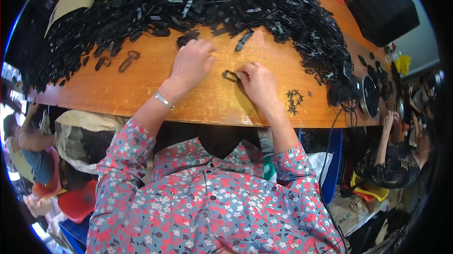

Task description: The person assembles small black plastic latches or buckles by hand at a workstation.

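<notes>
A small black loop is seen near the middle of the view, over the table. It is long and thin, and orange-brown wood is seen through its hole. Its right end is pinched by the fingers of the right hand, which is turned back-side up and reached in from the lower right. The left hand is held farther up and left, its back also up; whether anything is gripped by its blurred fingers cannot be told. A dark piece is seen just above it. Black parts are heaped across the top.
</notes>
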Available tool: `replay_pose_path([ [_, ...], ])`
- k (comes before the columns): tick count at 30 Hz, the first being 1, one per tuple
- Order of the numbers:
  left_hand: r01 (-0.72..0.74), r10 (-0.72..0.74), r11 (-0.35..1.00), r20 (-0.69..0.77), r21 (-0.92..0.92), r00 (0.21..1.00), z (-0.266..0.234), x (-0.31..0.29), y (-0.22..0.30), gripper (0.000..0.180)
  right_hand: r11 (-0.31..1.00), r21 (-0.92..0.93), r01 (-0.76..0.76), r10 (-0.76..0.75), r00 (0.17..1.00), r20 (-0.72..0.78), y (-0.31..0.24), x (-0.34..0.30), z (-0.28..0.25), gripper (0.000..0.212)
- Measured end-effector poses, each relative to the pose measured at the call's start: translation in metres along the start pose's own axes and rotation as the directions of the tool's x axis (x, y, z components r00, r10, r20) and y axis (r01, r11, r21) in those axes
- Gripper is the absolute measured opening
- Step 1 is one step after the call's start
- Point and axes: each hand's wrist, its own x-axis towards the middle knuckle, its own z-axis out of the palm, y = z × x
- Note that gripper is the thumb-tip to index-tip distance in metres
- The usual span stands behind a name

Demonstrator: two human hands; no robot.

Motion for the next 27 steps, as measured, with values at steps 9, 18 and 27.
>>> replay_pose_path([
  [9, -0.042, 0.056, 0.982, 0.07, -0.182, 0.996, 0.006, -0.027, 0.037, 0.032, 0.803, -0.351, -0.481, 0.345, 0.856, -0.385, 0.116, -0.016, -0.09, 0.025],
  [18, -0.08, 0.099, 0.981, 0.102, -0.175, 0.99, 0.029, -0.032, 0.046, 0.036, 0.972, 0.029, -0.233, 0.234, 0.954, -0.186, 0.105, -0.02, -0.061, 0.015],
  [27, -0.039, 0.047, 0.971, 0.03, -0.236, 0.998, 0.032, -0.037, 0.049, 0.044, 0.981, 0.074, -0.181, 0.189, 0.975, -0.121, 0.058, -0.02, -0.055, 0.017],
])
